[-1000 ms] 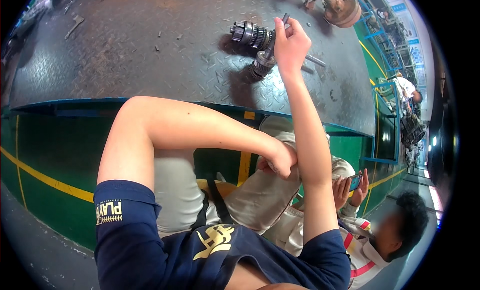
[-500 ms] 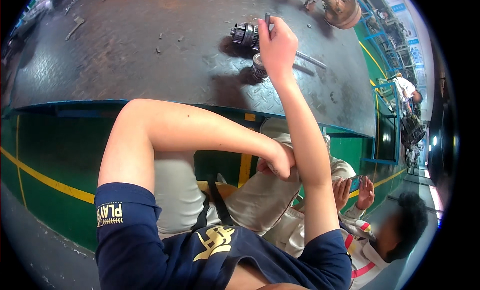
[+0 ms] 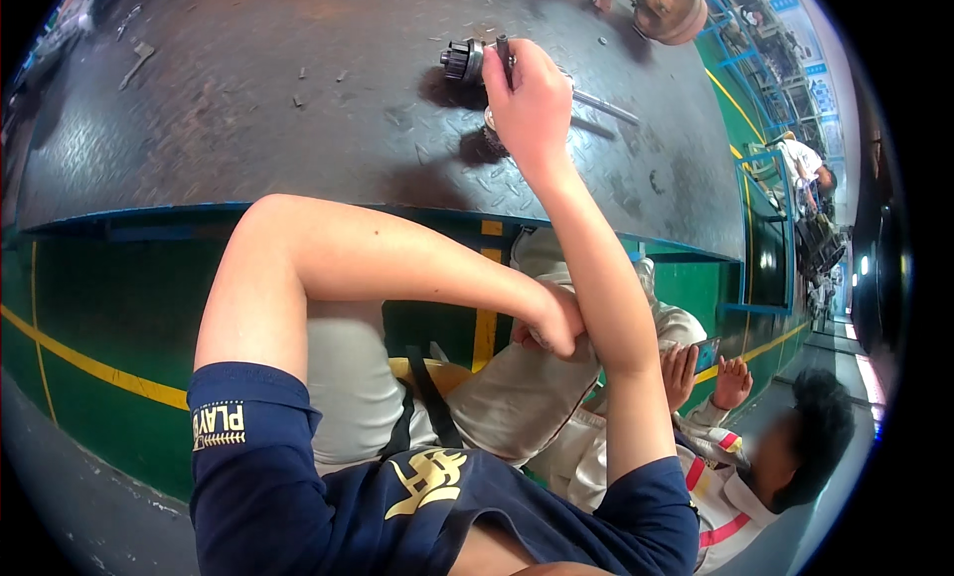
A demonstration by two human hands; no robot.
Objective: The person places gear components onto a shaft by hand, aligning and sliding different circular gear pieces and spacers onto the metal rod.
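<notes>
From the head camera I looked down on my right hand (image 3: 537, 104), which was stretched far out over the dark checker-plate table (image 3: 248, 119) with its fingers curled shut around a slim metal tool (image 3: 503, 51); I judged the closed fist gave the firm hold needed to bear the tool down on the work. The tool's upper end stood just above my knuckles, touching or just beside a ribbed, gear-like metal part (image 3: 463, 61) lying on the plate at the far side of the table. I could not tell exactly where tip met part, as my hand hid it. A long thin rod (image 3: 604, 106) lay on the plate just right of my hand. My left hand (image 3: 555, 326) was tucked back against my right forearm near the elbow, fingers folded in and holding nothing I could see, probably to steady the long reach. Below it was my light trouser leg (image 3: 348, 387) and a yellow seat (image 3: 437, 375). At lower right another person in a white jacket (image 3: 715, 477) crouched, looking at a phone (image 3: 707, 354).
</notes>
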